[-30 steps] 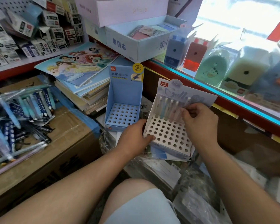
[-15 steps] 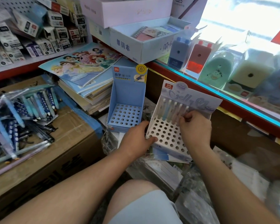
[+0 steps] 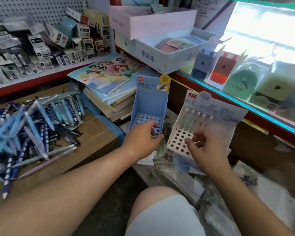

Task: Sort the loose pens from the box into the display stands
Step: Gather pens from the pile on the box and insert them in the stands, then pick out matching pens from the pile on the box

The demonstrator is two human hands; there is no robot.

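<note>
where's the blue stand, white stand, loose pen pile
blue stand (image 3: 150, 103), head view, back wall
white stand (image 3: 176, 142), head view, holed top
loose pen pile (image 3: 32, 126), head view, heap's middle

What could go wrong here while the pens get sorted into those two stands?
The white stand sits tilted on a heap of plastic packets, and the right hand hovers over it without gripping; it might slide and spill its row of pens. The empty blue stand, pinched at its front edge by the left hand, could topple. Loose pens piled on the cardboard box may roll off.
</note>
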